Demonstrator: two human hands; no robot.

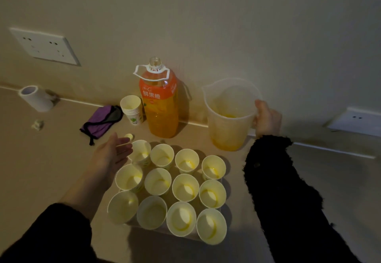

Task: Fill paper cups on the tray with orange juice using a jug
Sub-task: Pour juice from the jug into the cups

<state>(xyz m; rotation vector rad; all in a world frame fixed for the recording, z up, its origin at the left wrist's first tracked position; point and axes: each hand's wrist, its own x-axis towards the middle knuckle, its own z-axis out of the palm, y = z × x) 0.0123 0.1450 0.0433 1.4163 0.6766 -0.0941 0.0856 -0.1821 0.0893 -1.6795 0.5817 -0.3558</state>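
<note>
Several paper cups [158,181] stand in rows on a clear tray [144,228], each with a little orange juice at the bottom. A translucent plastic jug [229,116] stands upright to the right behind the tray, with a thin layer of juice inside. My right hand [267,119] grips the jug's handle on its right side. My left hand [114,153] hovers with relaxed fingers beside the far left cup, holding nothing. An uncapped orange juice bottle [159,106] stands behind the tray.
A stack of spare paper cups [132,109] stands left of the bottle, with a purple pouch [101,121] beside it. A yellow bottle cap [128,136] lies near my left fingertips. A roll of white tape [35,97] sits far left by the wall.
</note>
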